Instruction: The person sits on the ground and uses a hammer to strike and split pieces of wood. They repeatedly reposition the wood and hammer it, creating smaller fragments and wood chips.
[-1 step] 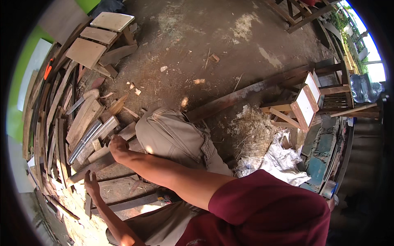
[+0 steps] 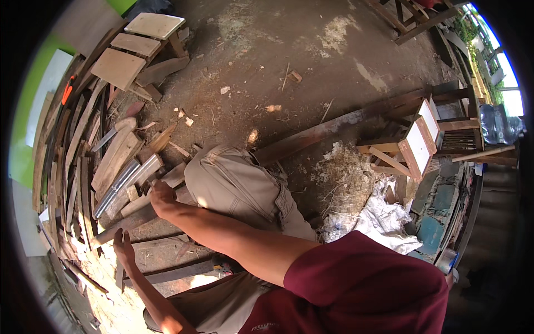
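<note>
A wooden beam (image 2: 107,235) lay slantwise on the left side of a littered workspace, its pale end toward the wall, beside a bent knee in khaki trousers (image 2: 233,181). The right hand (image 2: 162,199) was curled narrow near the beam's upper stretch; whether it gripped anything could not be told from where I stood. The left hand (image 2: 124,247) reached up with fingers apart by the pale end, its palm hidden and contact uncertain. Silvery strips (image 2: 115,189) rested among short offcuts just beyond. Farther left, long planks (image 2: 79,133) crowded against a green wall (image 2: 22,150), an orange object (image 2: 67,92) bright among them, with a stand of pale boards (image 2: 118,68) at their far end. Chips and stains marked the brown floor (image 2: 267,61), where sunlight fell in small patches. Across the room, a long dark timber (image 2: 345,123) stretched toward a white-panelled wooden frame (image 2: 417,145), near a crumpled white sack (image 2: 384,228) and a clear plastic jug (image 2: 495,125).
</note>
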{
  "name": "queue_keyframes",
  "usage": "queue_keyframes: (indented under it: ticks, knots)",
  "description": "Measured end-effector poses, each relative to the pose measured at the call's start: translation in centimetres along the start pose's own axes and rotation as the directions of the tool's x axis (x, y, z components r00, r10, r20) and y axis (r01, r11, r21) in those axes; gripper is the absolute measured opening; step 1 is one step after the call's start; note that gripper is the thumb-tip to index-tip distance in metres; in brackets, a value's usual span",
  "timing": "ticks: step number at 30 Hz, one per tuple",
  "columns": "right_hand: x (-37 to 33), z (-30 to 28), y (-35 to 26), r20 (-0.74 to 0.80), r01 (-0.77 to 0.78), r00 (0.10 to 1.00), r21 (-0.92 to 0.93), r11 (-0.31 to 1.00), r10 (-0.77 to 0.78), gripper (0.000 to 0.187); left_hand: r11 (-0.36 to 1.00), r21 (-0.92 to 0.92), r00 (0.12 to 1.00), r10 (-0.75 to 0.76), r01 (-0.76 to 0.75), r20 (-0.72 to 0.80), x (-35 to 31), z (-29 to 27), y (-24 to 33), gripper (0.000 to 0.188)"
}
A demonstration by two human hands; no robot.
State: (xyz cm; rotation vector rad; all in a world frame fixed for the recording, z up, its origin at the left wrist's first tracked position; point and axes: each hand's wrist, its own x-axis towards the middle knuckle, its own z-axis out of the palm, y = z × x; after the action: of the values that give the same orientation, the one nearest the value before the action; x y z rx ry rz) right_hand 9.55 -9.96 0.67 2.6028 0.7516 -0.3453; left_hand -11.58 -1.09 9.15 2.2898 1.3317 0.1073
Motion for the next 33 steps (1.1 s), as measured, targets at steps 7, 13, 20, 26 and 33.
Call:
queue_keyframes:
  ticks: [7,13,20,26,33]
  knots:
    - [0.3,-3.8,5.7,0.004,0.157,0.940,0.883,0.441,-0.342,0.029,0.994,-0.004,0.949,-0.106,0.110,-0.296,-2.7,-7.6,8.9,0.041]
    - [2.1,-9.0,6.9,0.083,-0.022,0.928,0.985,0.168,-0.363,0.027,0.868,0.491,0.959,0.202,-0.081,-0.200,-0.2,-13.9,14.1,0.048]
    - [2.9,-23.4,20.5,-0.089,-0.278,0.574,0.914,-0.296,-0.814,0.029,0.947,0.270,0.973,0.120,-0.172,0.199,1.2,-16.9,17.0,0.028]
    - [4.6,-19.9,37.9,-0.161,-0.153,0.663,0.927,-0.343,-0.731,0.054,0.922,0.076,0.906,0.355,-0.381,0.231,0.1,-4.5,20.8,0.022]
    - [-1.2,-1.5,51.7,0.247,-0.278,0.953,0.943,-0.181,-0.178,0.029,0.705,0.199,0.704,0.556,-0.681,0.441,-1.3,15.2,22.5,0.070]
